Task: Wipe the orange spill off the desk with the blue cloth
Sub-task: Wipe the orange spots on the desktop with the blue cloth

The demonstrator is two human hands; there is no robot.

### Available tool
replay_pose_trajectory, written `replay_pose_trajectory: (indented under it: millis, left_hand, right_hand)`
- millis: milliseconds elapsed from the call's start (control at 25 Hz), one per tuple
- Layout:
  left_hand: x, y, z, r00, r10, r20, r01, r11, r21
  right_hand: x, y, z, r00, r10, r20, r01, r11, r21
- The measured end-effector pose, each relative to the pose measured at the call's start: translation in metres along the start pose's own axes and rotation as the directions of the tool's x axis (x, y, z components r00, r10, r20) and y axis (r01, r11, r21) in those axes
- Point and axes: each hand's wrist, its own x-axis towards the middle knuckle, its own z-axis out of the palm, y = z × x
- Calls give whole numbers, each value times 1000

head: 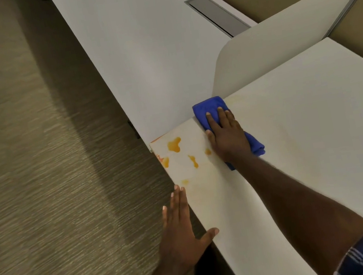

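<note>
**Cloth pressed at far edge, spill at the corner**

Right hand (226, 137) lies flat, fingers spread, pressing the blue cloth (211, 110) onto the desk (306, 130) at its far edge, against the divider panel (280, 46). Orange spill (174, 144) sits in blotches at the desk's far-left corner, just left of that hand. Left hand (179, 231) open, empty, fingers straight along the left edge, thumb on the desktop.
</note>
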Motion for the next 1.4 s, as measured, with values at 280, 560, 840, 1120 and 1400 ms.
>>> replay_pose_trajectory:
  millis: [280,560,840,1120,1400]
  left_hand:
    - [-5,3,-5,999,-8,47,6,1000,25]
    - [-10,2,-8,998,7,67,-11,998,57]
    - [-9,0,2,999,30,28,-30,1000,2]
    - [-8,-3,9,998,63,14,-64,998,6]
    - [-7,-5,12,998,66,8,-66,996,-56]
  right_hand:
    - [-24,-45,11,992,-121,45,123,992,-40]
    - [-57,-34,19,998,-66,2,66,998,1]
    - [-89,23,12,940,323,-110,-325,946,2]
    - [-87,76,-6,828,537,-163,-527,844,105]
    - [-23,97,-22,881,448,-155,-433,893,121]
